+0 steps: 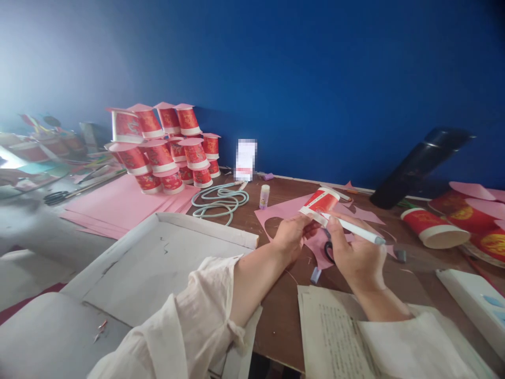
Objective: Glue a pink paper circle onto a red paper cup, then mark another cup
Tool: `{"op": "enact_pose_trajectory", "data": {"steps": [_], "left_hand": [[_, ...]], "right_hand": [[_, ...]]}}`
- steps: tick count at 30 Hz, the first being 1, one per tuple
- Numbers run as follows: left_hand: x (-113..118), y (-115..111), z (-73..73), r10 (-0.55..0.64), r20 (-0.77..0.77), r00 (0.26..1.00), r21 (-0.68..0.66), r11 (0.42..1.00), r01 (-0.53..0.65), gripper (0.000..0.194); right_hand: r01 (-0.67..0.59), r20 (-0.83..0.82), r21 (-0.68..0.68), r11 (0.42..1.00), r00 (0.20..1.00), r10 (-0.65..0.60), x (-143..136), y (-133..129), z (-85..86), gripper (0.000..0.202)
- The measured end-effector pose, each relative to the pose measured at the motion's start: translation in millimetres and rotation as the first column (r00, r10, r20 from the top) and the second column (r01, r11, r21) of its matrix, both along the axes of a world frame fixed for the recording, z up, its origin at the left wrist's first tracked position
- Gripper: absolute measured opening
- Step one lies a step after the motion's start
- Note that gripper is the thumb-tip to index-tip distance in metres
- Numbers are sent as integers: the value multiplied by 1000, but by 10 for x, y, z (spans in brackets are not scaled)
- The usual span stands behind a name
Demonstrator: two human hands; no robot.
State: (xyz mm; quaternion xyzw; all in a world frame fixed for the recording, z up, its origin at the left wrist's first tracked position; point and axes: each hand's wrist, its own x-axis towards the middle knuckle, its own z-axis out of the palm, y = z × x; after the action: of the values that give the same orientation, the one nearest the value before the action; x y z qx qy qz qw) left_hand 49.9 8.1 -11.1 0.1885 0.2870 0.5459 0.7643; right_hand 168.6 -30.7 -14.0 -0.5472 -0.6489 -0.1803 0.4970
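Note:
A red paper cup with a white rim (322, 199) lies tilted in my left hand (292, 236), whose fingers are wrapped round its near end. Between the fingers of my right hand (357, 258) is a white pen (357, 229), its tip against or very near the cup's side. Under the hands lie cut pink paper scraps (284, 210) with curved edges. Scissors (329, 251) with black handles are partly hidden behind my right hand. A glue stick (264, 197) stands upright to the left of the cup.
Stacked red cups with pink paper (158, 155) stand at the back left, beside pink sheets (114, 205). A coiled cable (221, 200) lies near a white box lid (169, 268). More cups (430, 226) and a leaning black bottle (418, 168) are right; an open book (327, 326) lies in front.

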Motion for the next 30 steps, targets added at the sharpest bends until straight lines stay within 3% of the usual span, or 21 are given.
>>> {"op": "enact_pose_trajectory", "data": {"steps": [10,17,26,30], "left_hand": [[-84,-62,173,-68,-34,997,-15,998,68,11],[-41,-16,67,-69,-8,998,57,996,69,8],[-1,32,-27,-68,7,998,53,996,68,9],[17,52,-91,-14,-7,1000,20,1000,14,9]], "right_hand": [[2,0,-45,999,1000,-2,-28,-38,-16,23],[23,4,-11,1000,1000,-23,-18,-28,5,26],[27,22,49,998,999,-28,-11,-13,34,24],[16,8,2,1000,1000,-16,7,-19,4,25]]}}
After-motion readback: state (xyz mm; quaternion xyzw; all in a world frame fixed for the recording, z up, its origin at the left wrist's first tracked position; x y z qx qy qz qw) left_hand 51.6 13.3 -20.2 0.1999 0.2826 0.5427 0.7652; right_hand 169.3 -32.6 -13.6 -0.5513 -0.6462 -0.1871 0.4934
